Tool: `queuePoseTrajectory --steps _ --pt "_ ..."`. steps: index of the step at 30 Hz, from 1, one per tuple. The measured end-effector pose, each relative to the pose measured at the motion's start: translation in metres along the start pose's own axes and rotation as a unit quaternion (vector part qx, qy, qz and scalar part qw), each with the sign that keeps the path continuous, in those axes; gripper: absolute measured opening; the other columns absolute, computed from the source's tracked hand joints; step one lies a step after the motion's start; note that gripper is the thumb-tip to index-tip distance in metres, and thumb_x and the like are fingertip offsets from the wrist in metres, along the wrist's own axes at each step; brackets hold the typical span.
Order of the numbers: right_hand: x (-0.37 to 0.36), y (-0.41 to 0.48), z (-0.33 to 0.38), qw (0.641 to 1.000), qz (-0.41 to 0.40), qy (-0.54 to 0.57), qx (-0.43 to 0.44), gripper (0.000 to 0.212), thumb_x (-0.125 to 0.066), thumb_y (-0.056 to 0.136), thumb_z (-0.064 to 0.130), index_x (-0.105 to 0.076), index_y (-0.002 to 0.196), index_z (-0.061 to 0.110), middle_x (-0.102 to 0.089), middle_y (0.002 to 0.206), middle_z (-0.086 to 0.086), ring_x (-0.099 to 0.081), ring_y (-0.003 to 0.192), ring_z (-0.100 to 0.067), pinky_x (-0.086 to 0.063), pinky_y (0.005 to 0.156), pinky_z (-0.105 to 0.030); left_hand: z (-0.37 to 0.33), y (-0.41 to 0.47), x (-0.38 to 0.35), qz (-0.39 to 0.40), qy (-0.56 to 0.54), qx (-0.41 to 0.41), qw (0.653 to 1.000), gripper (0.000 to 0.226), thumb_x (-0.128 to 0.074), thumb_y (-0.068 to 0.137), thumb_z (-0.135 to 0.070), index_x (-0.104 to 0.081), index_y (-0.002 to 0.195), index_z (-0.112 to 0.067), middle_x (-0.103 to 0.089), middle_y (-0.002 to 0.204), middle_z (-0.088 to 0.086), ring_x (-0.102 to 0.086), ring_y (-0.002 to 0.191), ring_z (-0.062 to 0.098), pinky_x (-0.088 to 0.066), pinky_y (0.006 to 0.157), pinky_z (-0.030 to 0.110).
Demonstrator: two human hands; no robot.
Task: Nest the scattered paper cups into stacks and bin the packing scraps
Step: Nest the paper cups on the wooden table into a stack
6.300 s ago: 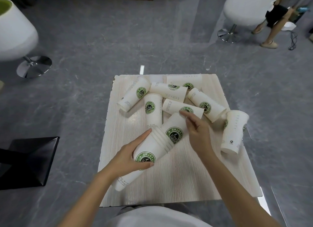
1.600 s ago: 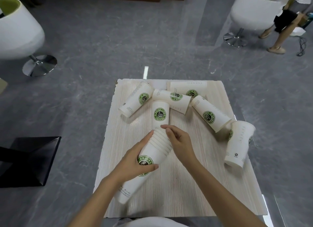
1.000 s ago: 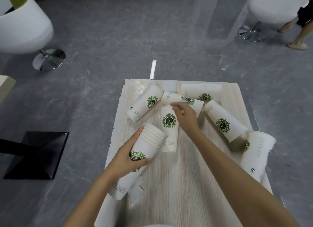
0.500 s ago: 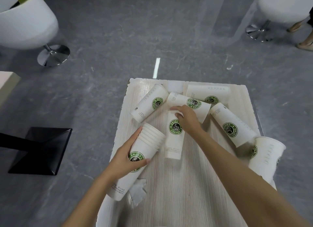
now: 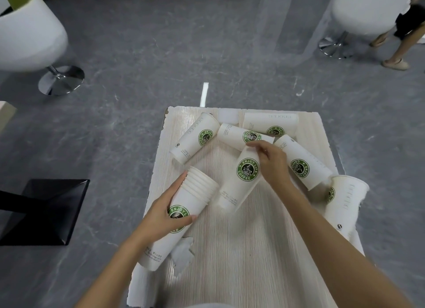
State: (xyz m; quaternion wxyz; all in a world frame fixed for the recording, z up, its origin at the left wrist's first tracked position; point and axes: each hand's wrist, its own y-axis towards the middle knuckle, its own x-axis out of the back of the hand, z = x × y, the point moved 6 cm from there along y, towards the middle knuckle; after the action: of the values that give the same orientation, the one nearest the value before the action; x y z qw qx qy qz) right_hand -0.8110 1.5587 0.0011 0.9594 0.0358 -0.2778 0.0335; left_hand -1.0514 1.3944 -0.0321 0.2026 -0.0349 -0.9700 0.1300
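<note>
Hands apart: left hand (image 5: pixel 165 215) wraps round the nested stack (image 5: pixel 197 192), which lies slanted on the surface (image 5: pixel 241 273), mouth facing away; right hand (image 5: pixel 272 162) pinches the rim end of a single cup (image 5: pixel 243 181) whose narrow base sits just beside that mouth. Step judged: nesting, cup by cup; five loose cups (image 5: pixel 195 138) lie at the far end and right edge, torn scrap (image 5: pixel 184 252) by the stack's base not yet binned. Next: line the cup's base up with the stack mouth, slide in straight.
</note>
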Motion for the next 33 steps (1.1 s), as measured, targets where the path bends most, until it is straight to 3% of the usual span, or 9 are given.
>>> queuePoseTrajectory --steps 6,10,12,15,22,33 --pt "0.051 -0.009 0.002 0.991 -0.127 0.044 0.005 0.029 -0.047 0.094 0.003 -0.071 0.106 0.014 -0.068 0.101 0.004 -0.06 0.095 -0.008 -0.044 0.084 -0.014 -0.002 -0.008 -0.006 0.024 0.014 -0.005 1.0 0.1 -0.084 0.075 -0.017 -0.024 0.146 -0.053 -0.032 0.144 -0.04 -0.038 0.123 -0.022 -0.036 0.09 0.0" --pt "0.059 -0.02 0.005 0.984 -0.155 0.093 0.001 0.028 -0.047 0.094 0.002 -0.069 0.109 0.01 -0.069 0.108 0.0 -0.061 0.105 -0.012 -0.047 0.093 -0.024 -0.006 -0.012 -0.016 0.055 0.031 -0.006 0.998 0.102 -0.086 0.071 -0.026 -0.022 0.142 -0.064 -0.039 0.143 -0.033 -0.048 0.123 -0.007 -0.048 0.1 0.026" --pt "0.055 -0.027 0.008 0.983 -0.148 0.11 0.006 0.027 -0.047 0.094 0.002 -0.069 0.109 0.009 -0.069 0.107 0.002 -0.061 0.104 -0.008 -0.046 0.092 -0.021 -0.01 -0.013 -0.022 0.07 0.032 -0.011 0.997 0.102 -0.086 0.069 -0.03 -0.023 0.141 -0.065 -0.041 0.142 -0.031 -0.051 0.122 -0.003 -0.049 0.101 0.033" --pt "0.043 -0.039 0.011 0.983 -0.125 0.137 0.006 0.027 -0.048 0.093 -0.001 -0.07 0.106 0.008 -0.068 0.106 0.002 -0.059 0.097 0.006 -0.041 0.088 -0.009 -0.016 -0.014 -0.029 0.082 0.035 -0.025 0.996 0.102 -0.086 0.069 -0.031 -0.022 0.142 -0.064 -0.042 0.143 -0.029 -0.05 0.123 -0.003 -0.047 0.103 0.033" --pt "0.011 -0.07 0.005 0.984 -0.048 0.171 -0.015 0.028 -0.049 0.095 0.002 -0.067 0.111 0.015 -0.066 0.117 -0.005 -0.059 0.11 -0.012 -0.044 0.093 -0.017 -0.02 -0.017 -0.035 0.088 0.034 -0.035 0.995 0.103 -0.086 0.07 -0.029 -0.022 0.141 -0.065 -0.044 0.139 -0.032 -0.054 0.118 -0.002 -0.05 0.099 0.03" --pt "-0.027 -0.114 0.019 0.977 0.067 0.2 -0.039 0.029 -0.049 0.096 0.006 -0.066 0.113 0.021 -0.065 0.116 0.01 -0.057 0.111 0.0 -0.044 0.096 -0.018 -0.026 -0.02 -0.042 0.095 0.019 -0.042 0.994 0.103 -0.086 0.071 -0.025 -0.022 0.14 -0.067 -0.041 0.138 -0.04 -0.055 0.114 -0.005 -0.048 0.088 0.014"
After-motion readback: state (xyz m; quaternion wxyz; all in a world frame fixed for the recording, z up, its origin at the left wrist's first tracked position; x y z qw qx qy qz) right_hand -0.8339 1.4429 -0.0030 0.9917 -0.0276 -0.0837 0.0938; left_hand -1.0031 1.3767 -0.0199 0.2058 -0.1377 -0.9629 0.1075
